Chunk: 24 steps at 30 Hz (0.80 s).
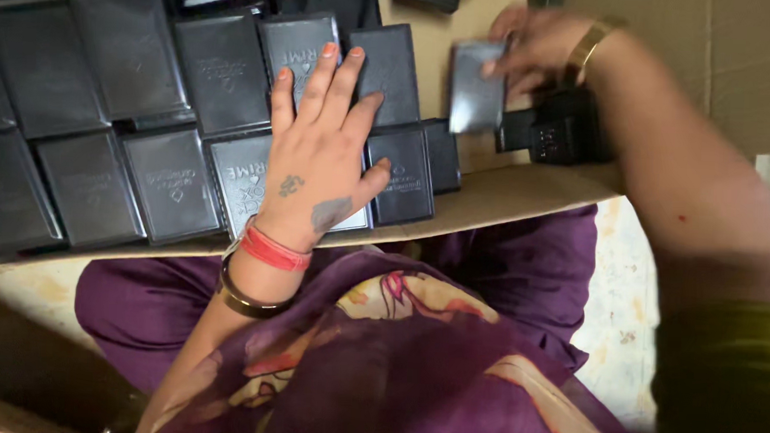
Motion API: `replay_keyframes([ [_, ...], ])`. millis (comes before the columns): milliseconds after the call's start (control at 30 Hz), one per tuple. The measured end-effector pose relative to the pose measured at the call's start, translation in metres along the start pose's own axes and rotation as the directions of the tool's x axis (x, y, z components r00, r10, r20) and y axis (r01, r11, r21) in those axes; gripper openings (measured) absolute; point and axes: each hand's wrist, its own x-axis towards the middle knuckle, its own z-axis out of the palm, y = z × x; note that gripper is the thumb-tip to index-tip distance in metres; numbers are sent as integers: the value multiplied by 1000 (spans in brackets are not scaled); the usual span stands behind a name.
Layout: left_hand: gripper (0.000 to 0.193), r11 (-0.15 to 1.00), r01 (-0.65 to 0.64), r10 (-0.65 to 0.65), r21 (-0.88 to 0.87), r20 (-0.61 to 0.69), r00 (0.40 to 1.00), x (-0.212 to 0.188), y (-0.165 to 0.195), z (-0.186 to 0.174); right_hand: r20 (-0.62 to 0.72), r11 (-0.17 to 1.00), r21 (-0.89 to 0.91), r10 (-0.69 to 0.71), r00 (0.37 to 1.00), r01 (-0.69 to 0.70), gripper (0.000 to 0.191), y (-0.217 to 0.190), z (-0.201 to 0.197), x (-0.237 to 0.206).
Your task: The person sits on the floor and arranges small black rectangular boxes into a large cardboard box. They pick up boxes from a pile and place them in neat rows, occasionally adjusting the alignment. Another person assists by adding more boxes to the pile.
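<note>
Right hand (pixel 536 42) fingers pinch black box (pixel 477 87); left hand (pixel 324 142) flat.

pale speckled floor (pixel 620 327), brown cardboard sheet (pixel 505 204)

dim, soft light; motion blur

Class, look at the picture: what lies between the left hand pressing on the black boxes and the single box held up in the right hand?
In the head view, more black boxes on cardboard lie between them.
</note>
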Motion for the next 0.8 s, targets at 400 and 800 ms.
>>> replay_keyframes([
  [400,65,1000,7,-7,24,6,1000,0,2,0,-431,772,-579,-14,902,-264,83,53,22,64],
  [800,68,1000,-6,6,12,-12,1000,-1,1,-1,-394,616,-715,38,918,-332,65,48,38,66],
])
